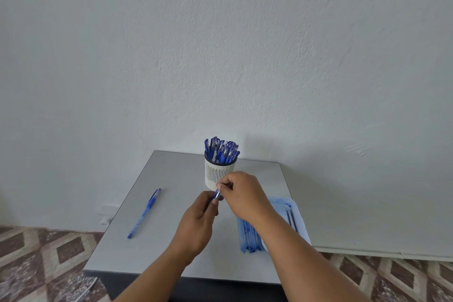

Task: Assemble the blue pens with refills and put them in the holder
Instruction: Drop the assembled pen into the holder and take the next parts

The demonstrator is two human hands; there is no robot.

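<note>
My left hand (199,222) grips a blue pen (216,195) whose upper end sticks out above its fingers. My right hand (241,195) pinches the top of that same pen with thumb and fingertips, just in front of the holder. The white slotted holder (215,174) stands at the table's back centre, packed with several blue pens (221,151). One finished blue pen (144,213) lies alone on the left of the table. A row of blue pen barrels (248,235) lies on the right, partly under my right forearm. Two dark refills (291,218) rest in a pale tray (297,213).
The small grey table (171,240) stands against a white wall; its front edge is near my forearms. Patterned floor tiles show on both sides, and a white cable (88,288) trails at the lower left. The tray overhangs the table's right edge.
</note>
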